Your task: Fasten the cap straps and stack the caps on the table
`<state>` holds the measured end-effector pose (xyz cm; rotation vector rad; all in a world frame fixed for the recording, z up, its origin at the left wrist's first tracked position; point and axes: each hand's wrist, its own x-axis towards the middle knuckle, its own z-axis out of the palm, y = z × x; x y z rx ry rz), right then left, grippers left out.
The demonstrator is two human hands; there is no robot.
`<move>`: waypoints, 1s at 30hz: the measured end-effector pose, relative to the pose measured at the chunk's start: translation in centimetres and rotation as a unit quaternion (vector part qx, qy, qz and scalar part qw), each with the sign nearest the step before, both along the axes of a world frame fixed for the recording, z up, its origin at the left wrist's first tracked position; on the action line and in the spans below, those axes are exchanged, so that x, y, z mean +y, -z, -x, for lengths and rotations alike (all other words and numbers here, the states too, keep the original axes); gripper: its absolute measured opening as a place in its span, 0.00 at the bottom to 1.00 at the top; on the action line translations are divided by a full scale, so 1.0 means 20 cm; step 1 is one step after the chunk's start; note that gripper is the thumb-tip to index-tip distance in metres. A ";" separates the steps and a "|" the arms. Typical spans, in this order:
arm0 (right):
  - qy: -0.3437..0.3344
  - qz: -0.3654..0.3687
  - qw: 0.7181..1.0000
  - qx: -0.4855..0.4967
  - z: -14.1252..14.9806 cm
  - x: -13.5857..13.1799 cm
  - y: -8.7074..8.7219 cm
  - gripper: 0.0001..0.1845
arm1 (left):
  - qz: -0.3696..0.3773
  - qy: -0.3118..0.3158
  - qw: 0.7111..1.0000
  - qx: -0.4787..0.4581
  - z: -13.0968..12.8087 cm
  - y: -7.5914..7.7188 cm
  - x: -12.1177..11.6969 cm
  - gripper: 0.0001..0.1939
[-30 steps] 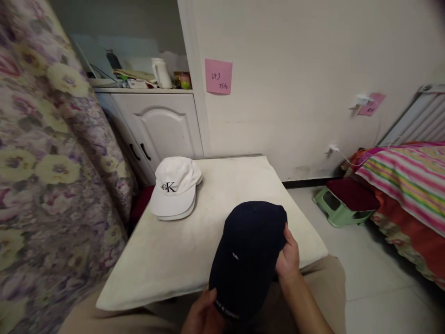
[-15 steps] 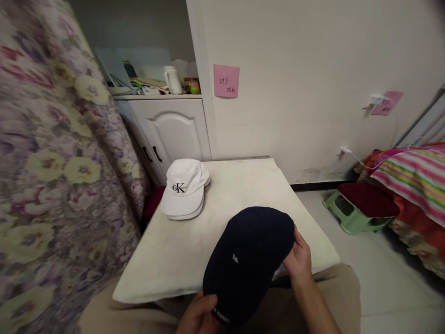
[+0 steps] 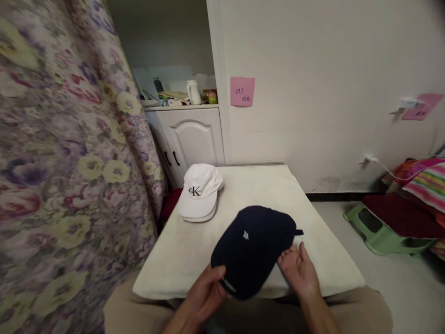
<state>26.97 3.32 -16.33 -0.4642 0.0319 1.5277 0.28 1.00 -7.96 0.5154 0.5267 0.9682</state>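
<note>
A navy baseball cap [image 3: 255,248] with a small white logo on its front is over the near part of the table, its crown toward the far side. My left hand [image 3: 209,290] pinches the cap's brim at the near left, thumb on top. Beside the crown's right edge, my right hand [image 3: 299,274] is turned palm up with its thumb apart and its fingertips close to the cap; whether they touch it I cannot tell. The cap's strap end sticks out to the right. Farther left sit stacked white caps [image 3: 200,188], the top one with a black CK logo.
A pale cloth covers the table [image 3: 253,185]. The floral curtain [image 3: 79,185] hangs at the left, with a white cabinet [image 3: 196,134] behind the table. A green stool [image 3: 378,236] with a dark red top stands at the right, by a striped bedspread [image 3: 429,183].
The navy cap has moved away from my body, lower onto the table. My right hand has come off the crown's edge, exposing the strap. The view has swung left.
</note>
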 end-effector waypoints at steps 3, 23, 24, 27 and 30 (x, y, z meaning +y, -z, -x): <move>-0.033 -0.018 0.999 -0.006 0.01 0.01 0.00 0.24 | -0.054 -0.020 0.998 -0.006 0.00 -0.17 0.28 0.29; -0.068 -0.054 0.996 0.009 0.01 0.00 0.02 0.19 | -0.047 -0.309 0.949 -0.045 0.52 -0.14 1.00 0.25; -0.066 -0.053 0.996 0.012 0.01 0.00 0.02 0.19 | -0.045 -0.312 0.948 -0.048 0.52 -0.13 1.00 0.25; -0.057 -0.046 0.997 0.017 0.02 0.00 0.02 0.17 | -0.038 -0.322 0.944 -0.052 0.51 -0.10 0.98 0.26; -0.056 -0.041 0.997 0.022 0.02 0.00 0.01 0.16 | -0.030 -0.330 0.942 -0.047 0.48 -0.07 0.93 0.26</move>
